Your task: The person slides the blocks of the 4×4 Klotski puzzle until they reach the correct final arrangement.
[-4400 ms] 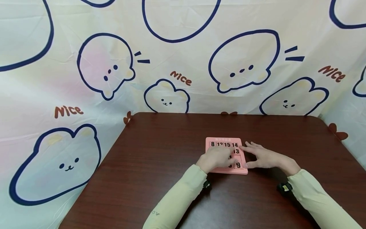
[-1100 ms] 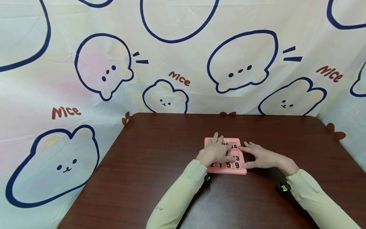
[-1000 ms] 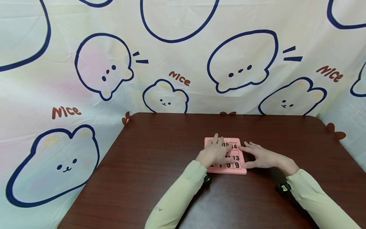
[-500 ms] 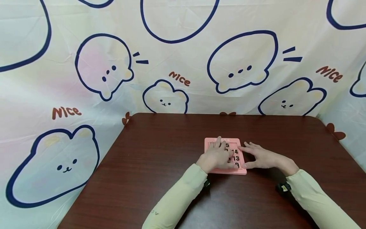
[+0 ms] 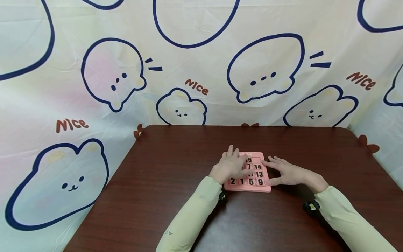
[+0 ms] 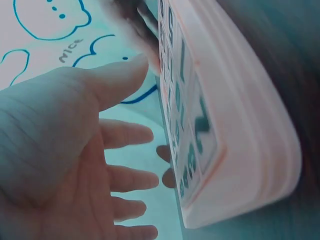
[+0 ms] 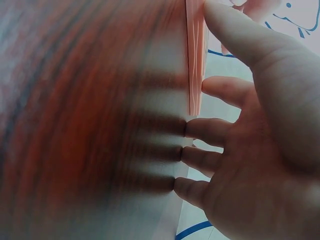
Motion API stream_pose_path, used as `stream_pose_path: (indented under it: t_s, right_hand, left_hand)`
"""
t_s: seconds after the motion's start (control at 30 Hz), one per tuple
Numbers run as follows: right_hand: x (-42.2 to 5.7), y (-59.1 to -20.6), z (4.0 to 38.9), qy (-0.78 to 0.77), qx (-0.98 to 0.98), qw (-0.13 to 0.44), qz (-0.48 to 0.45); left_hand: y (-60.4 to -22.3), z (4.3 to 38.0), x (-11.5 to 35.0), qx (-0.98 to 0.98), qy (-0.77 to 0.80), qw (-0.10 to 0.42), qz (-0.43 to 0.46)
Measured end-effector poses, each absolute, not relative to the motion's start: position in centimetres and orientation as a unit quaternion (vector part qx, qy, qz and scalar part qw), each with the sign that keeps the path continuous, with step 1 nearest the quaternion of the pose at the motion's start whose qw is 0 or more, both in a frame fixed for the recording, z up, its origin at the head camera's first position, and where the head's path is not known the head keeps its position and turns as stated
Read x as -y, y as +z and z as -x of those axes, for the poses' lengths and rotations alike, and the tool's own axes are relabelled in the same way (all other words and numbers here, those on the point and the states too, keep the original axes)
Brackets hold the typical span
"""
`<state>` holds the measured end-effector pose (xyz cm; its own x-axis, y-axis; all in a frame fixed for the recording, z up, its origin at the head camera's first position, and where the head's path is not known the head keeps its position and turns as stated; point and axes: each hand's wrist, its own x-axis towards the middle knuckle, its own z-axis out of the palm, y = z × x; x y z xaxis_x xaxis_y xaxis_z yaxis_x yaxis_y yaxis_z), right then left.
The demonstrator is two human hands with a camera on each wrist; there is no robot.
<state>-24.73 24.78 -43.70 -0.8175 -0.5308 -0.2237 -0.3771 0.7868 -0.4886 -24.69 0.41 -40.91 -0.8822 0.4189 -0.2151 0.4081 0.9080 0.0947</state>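
Our pink sliding number puzzle (image 5: 247,188) lies between our left hand (image 5: 230,166) and right hand (image 5: 287,173). The left hovers loose and empty above numbered tiles (image 5: 260,181); the right, ungrasping, sets thumb (image 7: 242,39) and forefinger (image 7: 227,90) against the frame (image 7: 194,55), likely steadying it flat on the counter (image 5: 185,150).

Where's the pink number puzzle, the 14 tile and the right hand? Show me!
Pink number puzzle (image 5: 247,188): head view, on the frame's border nearest the person.
14 tile (image 5: 257,167): head view, on its numbered face.
Right hand (image 5: 289,174): head view, on the back of it.
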Motion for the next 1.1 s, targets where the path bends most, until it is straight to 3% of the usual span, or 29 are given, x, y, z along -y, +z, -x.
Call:
stream_pose_path:
  t_s: [0.37,1.1]
  right_hand:
    - [-24.8,-43.6,24.9,-0.212,-0.93,0.18,0.239]
    - [-24.8,-43.4,24.6,-0.22,-0.926,0.18,0.248]
  left_hand:
    - [-41.1,25.0,-0.4,-0.97,0.019,0.141,-0.197]
    - [-41.5,24.7,-1.7,-0.965,0.011,0.129,-0.227]
